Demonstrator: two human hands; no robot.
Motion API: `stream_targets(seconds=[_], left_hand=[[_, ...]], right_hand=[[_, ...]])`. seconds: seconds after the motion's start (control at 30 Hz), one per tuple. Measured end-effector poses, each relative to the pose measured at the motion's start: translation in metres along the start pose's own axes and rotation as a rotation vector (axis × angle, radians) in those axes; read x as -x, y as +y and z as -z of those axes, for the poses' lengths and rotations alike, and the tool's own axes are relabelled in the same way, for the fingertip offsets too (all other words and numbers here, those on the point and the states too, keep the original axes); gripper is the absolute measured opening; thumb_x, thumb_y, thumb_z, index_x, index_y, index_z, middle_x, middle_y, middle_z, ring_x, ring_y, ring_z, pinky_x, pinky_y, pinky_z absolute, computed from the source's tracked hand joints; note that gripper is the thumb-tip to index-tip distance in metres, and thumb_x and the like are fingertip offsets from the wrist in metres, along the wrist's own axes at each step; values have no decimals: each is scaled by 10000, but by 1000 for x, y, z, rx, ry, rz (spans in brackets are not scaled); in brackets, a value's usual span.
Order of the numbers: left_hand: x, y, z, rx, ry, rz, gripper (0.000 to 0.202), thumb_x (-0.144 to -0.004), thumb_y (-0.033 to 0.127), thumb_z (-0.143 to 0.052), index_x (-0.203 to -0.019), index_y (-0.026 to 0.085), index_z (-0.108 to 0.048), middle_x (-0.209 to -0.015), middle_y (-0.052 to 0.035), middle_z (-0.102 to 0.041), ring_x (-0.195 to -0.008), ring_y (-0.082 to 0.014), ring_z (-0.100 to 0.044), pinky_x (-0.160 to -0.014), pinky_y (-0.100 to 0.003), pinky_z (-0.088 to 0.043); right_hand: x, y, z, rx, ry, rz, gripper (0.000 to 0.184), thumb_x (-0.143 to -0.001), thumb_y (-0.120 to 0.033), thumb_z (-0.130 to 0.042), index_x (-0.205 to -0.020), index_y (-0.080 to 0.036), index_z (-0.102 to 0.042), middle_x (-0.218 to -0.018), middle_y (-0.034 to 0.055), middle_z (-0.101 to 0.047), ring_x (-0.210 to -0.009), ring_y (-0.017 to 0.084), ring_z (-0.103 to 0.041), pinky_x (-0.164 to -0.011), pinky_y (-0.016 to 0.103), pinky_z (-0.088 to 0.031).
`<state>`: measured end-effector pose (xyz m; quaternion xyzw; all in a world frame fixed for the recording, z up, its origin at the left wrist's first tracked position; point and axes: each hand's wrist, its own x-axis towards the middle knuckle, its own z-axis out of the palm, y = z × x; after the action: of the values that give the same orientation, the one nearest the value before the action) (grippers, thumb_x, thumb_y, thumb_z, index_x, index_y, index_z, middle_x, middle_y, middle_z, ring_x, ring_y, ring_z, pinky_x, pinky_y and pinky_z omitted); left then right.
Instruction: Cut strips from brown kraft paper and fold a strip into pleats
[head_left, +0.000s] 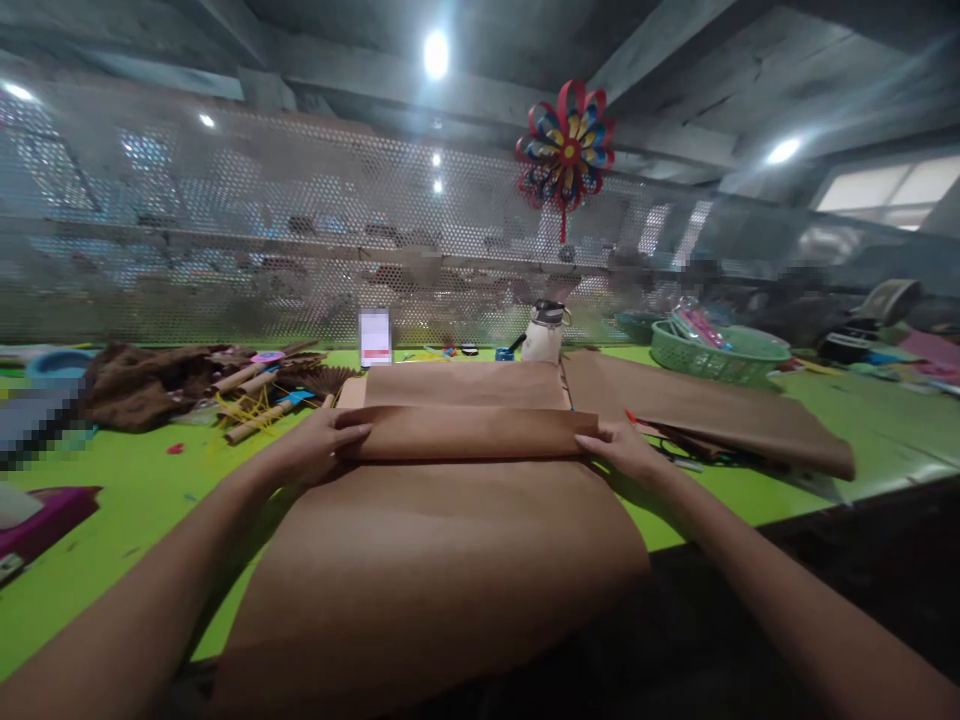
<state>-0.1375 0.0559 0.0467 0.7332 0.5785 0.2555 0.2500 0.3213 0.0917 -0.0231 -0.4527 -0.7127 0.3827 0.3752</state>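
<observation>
A long sheet of brown kraft paper (pixel 450 560) lies over the green table and hangs past its front edge. Across it runs a folded or rolled band (pixel 465 435) of the same paper. My left hand (pixel 322 445) grips the band's left end, its fingers on top. At the right end, my right hand (pixel 615 450) pinches the band between thumb and fingers. Behind the band, more flat brown paper (pixel 465 382) reaches toward the back. Part of each hand's grip is hidden under the paper.
Right of me lie another brown paper sheet (pixel 720 405) and a green basket (pixel 720 352). A white jug (pixel 542 335) and a lit phone (pixel 375 337) stand at the back. Brown cloth (pixel 150 385) and paper tubes (pixel 259 418) lie left; a pinwheel (pixel 568 150) hangs above.
</observation>
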Motion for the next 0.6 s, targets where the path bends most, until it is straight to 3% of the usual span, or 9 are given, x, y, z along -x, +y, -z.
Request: stream_targets(seconds=[0.13,0.23,0.3,0.37,0.47,0.6], left_hand=[[0,7,-8,-30,148,33,515,-742,490,-481,-1042,95,-618,-1015,-117,-653,-930,-284,-569,-878,-401,-427],[1,13,-17,-136,288,50,497,-754,468,-445,-1022,88,-622,-1013,-125,-637,-953,-293,-564,-886,-397,-419],[4,14,-20,-154,309,35,485,-750,457,-445,-1025,100,-624,-1037,-117,-627,-965,-285,-565,-890,-388,-416],[8,15,-20,-109,211,45,478,-744,468,-458,-1018,116,-632,-994,-102,-645,-922,-273,-582,-849,-382,-440],[20,14,-15,-33,-92,52,441,-722,486,-506,-948,142,-666,-893,-82,-677,-877,-260,-603,-795,-365,-469],[39,14,-6,-71,-331,-139,341,-679,431,-589,-908,206,-700,-1168,-68,-609,-1132,-269,-503,-940,-359,-405]], right_hand=[[-5,3,-7,64,109,66,361,-774,-402,-558,-999,-134,-645,-1011,104,-678,-964,257,-600,-858,418,-459],[-8,-1,-10,126,186,59,348,-764,-400,-543,-977,-138,-629,-922,99,-688,-901,259,-618,-784,403,-490],[-4,-6,-10,206,253,49,315,-744,-389,-556,-928,-141,-620,-870,102,-685,-849,256,-630,-750,386,-499],[6,-13,-8,280,313,63,303,-737,-379,-563,-928,-148,-606,-877,112,-680,-837,245,-636,-761,369,-497],[37,-24,-2,378,366,71,309,-759,-401,-541,-937,-158,-611,-918,114,-676,-831,225,-637,-752,333,-498],[92,-35,1,470,421,-11,306,-779,-460,-507,-806,-189,-645,-776,64,-683,-712,209,-642,-664,300,-495]])
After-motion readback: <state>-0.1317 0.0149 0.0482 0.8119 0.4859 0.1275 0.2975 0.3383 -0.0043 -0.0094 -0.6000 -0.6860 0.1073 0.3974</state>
